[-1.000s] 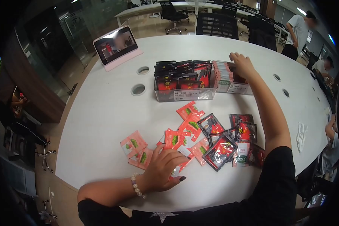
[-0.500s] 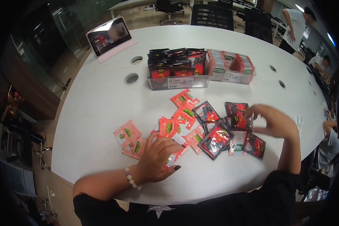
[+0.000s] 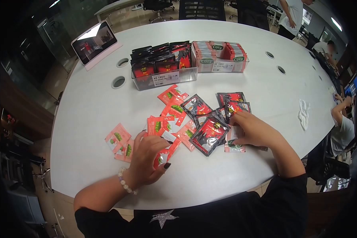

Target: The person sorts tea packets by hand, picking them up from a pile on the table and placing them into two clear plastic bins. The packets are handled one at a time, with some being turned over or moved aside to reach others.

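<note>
Sachets [image 3: 174, 110] strewn in a loose heap mid-way across the white table [image 3: 91, 115], orange ones mostly leftward, black-and-red ones rightward. Held the left hand [image 3: 146, 160] curled at the heap's near-left edge, thumb and fingertips pinching an orange sachet [image 3: 162, 157]. Wore a bead bracelet [image 3: 125, 184] on that wrist. Rested the right hand [image 3: 254, 131] on the heap's right side, fingers bent down onto a white-and-green sachet [image 3: 235, 145]; could not tell whether gripping it or only pressing on it. Black-and-red sachet [image 3: 210, 135] just left of that hand. Beyond the heap, two clear bins side by side: left bin [image 3: 178, 77] packed with upright black-and-red sachets, right bin [image 3: 226, 66] with white-and-green and red ones. Tablet [image 3: 94, 41] in a pink case propped far left, well apart. Crumpled tissue [image 3: 304, 113] near the table's right edge.
</note>
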The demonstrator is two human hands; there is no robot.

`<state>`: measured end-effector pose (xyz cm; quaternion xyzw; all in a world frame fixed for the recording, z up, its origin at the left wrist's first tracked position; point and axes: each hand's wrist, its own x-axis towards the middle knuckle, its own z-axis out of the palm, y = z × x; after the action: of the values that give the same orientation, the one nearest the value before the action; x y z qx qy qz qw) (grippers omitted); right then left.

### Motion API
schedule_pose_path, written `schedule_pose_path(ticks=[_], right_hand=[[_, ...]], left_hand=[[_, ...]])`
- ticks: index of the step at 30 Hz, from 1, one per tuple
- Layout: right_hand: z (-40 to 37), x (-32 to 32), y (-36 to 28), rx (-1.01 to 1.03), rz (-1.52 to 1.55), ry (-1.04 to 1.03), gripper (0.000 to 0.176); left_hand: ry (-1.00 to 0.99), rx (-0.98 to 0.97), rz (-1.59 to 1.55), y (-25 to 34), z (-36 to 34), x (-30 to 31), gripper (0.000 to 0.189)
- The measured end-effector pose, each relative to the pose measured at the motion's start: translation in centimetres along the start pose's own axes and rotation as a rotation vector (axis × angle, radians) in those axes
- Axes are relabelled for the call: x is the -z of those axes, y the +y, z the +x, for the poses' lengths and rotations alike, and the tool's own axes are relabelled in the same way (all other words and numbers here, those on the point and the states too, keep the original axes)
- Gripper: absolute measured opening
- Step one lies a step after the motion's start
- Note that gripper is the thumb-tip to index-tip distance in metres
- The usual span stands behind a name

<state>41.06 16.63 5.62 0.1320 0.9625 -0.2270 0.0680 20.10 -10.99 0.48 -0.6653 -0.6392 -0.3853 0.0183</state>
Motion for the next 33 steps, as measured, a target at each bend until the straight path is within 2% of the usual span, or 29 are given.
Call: schedule_pose_path(ticks=[1,4,7,8,9,11,14,17,18,21,22,25,29,30,33], right_hand=[[0.3,0.0,0.3,-0.005,0.025,-0.020,0.042],[0.4,0.2,1.2,-0.054,0.607,0.024,0.038],[0.3,0.0,0.9,0.062,0.704,0.550,0.040],[0.2,-0.1,1.3,0.045,0.805,0.609,0.046],[0.2,0.2,1.4,0.024,0.886,0.675,0.038],[1.2,-0.7,4.0,0.227,0.731,0.865,0.027],[1.7,-1.0,5.4,0.133,0.881,0.857,0.023],[1.9,-0.8,5.9,0.063,0.483,0.770,0.024],[2.0,-0.9,4.8,0.075,0.399,0.762,0.028],[1.5,-0.2,2.1,0.069,0.211,0.571,0.043],[1.1,0.5,1.3,0.048,0.049,0.470,0.057],[1.8,2.3,-2.0,0.195,-0.363,0.310,0.053],[3.9,1.8,-2.8,0.329,-0.490,0.277,0.041],[4.4,1.9,-2.9,0.333,-0.526,0.255,0.034],[5.9,2.3,-3.5,0.355,-0.633,0.152,0.027]], left_hand=[[-0.001,0.000,0.000,0.0,0.0,0.0,0.037],[-0.004,-0.011,-0.007,0.1,0.1,0.1,0.037],[-0.042,-0.023,-0.001,0.1,0.0,0.3,0.036],[-0.040,-0.022,0.005,0.1,0.0,0.4,0.034],[-0.036,-0.021,0.013,0.2,0.1,0.4,0.033],[-0.032,-0.013,0.017,0.3,0.1,0.4,0.033],[-0.031,-0.006,0.006,0.4,0.1,0.4,0.033],[-0.030,-0.012,0.002,0.3,0.0,0.4,0.034],[-0.032,-0.013,0.003,0.2,0.0,0.4,0.034],[-0.030,-0.014,-0.002,0.3,0.1,0.4,0.035],[-0.026,-0.014,-0.002,0.4,0.1,0.4,0.035],[-0.031,-0.007,0.001,0.4,0.1,0.4,0.036],[-0.030,-0.004,-0.020,0.4,0.1,0.4,0.036],[-0.029,-0.003,-0.019,0.4,0.1,0.5,0.037],[-0.030,-0.003,-0.016,0.3,0.0,0.4,0.037]])
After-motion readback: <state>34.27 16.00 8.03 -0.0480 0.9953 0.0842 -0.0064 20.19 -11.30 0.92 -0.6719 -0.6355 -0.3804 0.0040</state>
